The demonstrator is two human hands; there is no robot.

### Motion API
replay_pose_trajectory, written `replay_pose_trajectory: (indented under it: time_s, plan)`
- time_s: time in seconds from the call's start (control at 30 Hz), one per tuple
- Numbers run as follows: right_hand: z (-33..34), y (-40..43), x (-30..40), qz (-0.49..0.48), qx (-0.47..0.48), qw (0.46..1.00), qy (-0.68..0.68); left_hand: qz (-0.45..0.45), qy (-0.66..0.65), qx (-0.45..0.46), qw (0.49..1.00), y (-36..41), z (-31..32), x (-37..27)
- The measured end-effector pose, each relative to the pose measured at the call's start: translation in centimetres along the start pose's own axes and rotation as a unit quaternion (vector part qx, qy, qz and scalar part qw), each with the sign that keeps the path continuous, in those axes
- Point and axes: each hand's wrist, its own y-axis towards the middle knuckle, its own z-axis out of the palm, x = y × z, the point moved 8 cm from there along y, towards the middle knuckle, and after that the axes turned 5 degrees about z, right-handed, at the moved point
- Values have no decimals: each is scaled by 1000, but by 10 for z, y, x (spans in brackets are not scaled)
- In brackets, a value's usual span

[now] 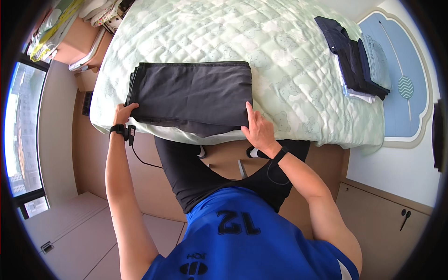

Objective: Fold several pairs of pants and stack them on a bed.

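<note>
Dark grey folded trousers (192, 92) lie flat on a pale green quilted bedspread (210, 38), close to the bed's near edge. My left hand (124, 112) is at their lower left corner, the thumb on the cloth and the other fingers partly hidden by its edge. At the lower right corner, my right hand (257, 127) touches the side edge with index finger and thumb spread. Several layers show at the left side of the folded cloth, and a looser layer bulges out below its front edge.
A stack of folded dark clothes (353, 66) lies at the bed's right side, with folded light blue denim (376, 63) beside it, near the blue headboard panel (388, 105). Shelves with cloth items (57, 28) stand at the upper left. A cable (145, 161) hangs from my left wrist device.
</note>
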Motion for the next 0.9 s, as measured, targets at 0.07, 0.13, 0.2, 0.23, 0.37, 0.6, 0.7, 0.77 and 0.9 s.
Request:
replay_pose_trajectory:
  time_s: [0.07,0.13,0.2,0.23,0.37,0.6,0.7,0.77,0.9]
  plan:
    - [6,2,-5,32,-13,999,35,-28,-73,23,997,-4,0,6]
    - [9,5,-16,48,-50,995,67,-43,-138,64,987,-8,2,4]
    - [-1,10,-28,66,-112,985,115,-49,-191,101,975,-19,8,-7]
    - [-11,17,-30,67,-119,984,116,-69,-240,120,961,-22,7,-4]
    - [-63,65,-51,57,-88,980,167,-70,-392,85,913,-24,-5,-23]
    - [-243,170,-62,26,-156,974,161,123,-538,101,828,-24,-71,-177]
    - [-284,144,-59,37,-186,969,157,170,-537,95,820,-56,-79,-202]
    - [-277,110,-66,15,-203,971,126,160,-517,73,838,-66,-58,-200]
    - [-195,30,-101,-9,-141,988,59,90,-380,112,914,-71,39,-133]
